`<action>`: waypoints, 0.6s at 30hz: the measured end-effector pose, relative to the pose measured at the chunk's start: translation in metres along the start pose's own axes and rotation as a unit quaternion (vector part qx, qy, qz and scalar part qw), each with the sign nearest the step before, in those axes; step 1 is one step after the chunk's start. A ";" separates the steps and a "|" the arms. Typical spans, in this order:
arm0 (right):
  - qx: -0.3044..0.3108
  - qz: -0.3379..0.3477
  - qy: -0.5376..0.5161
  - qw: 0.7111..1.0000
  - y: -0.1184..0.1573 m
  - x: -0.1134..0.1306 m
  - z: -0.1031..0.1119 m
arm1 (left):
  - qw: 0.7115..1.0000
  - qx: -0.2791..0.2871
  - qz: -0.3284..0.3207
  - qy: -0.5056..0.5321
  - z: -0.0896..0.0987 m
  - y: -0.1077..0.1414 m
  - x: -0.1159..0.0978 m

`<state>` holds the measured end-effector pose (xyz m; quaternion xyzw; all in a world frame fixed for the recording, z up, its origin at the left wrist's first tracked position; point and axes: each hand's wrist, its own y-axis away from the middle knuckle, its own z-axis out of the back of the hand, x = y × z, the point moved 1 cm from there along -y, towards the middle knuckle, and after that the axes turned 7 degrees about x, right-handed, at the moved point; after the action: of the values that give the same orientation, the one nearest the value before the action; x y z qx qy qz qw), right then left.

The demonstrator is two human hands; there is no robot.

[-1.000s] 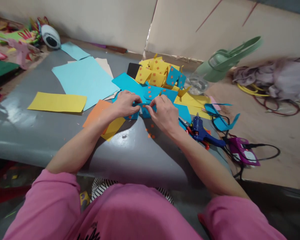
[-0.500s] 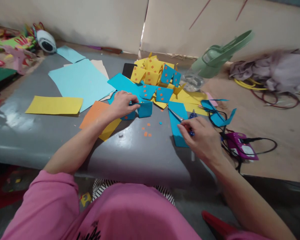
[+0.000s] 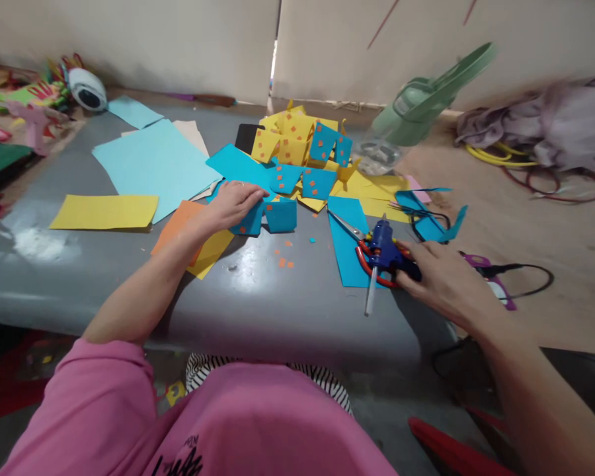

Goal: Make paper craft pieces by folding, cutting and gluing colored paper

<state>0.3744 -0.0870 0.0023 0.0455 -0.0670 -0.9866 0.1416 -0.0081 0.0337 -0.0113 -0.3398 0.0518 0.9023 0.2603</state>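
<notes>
My left hand (image 3: 235, 201) lies over a folded blue paper piece (image 3: 281, 217) dotted with orange squares, its fingers stretched out and close together along the top. The thumb is hidden. My right hand (image 3: 439, 274) is closed around the handle of a blue glue gun (image 3: 383, 241) with a clear glue stick (image 3: 371, 294) coming out of its back end. Beneath the gun, red-handled scissors (image 3: 348, 228) rest on a blue paper strip (image 3: 344, 264). Small orange paper squares (image 3: 282, 262) are scattered between my hands.
Folded yellow pieces (image 3: 292, 135) with orange squares stand at the back, beside similar blue ones (image 3: 322, 142). Light blue sheets (image 3: 153, 162) and a yellow strip (image 3: 104, 211) lie to the left. A green fan-like object (image 3: 416, 109) stands back right. A black cable (image 3: 518, 268) runs across the right side.
My right hand has moved from the scissors' handles rightward to the glue gun and closed on its handle. The scissors now lie released. My left fingers have straightened from a pinch on the blue piece.
</notes>
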 end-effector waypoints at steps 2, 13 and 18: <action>0.018 -0.002 0.008 1.000 -0.003 0.000 0.002 | 0.999 -0.052 0.005 0.006 0.004 0.001 -0.002; -0.187 -0.032 -0.199 0.962 -0.004 0.031 0.031 | 0.980 -0.183 0.028 0.069 0.012 0.007 -0.002; -0.066 0.000 -0.413 0.908 -0.024 0.079 0.024 | 0.996 -0.088 0.021 0.024 0.010 0.006 -0.006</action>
<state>0.2895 -0.0844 0.0173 -0.3758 -0.0540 -0.9193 0.1039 -0.0138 0.0285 -0.0002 -0.3821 -0.0146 0.9001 0.2087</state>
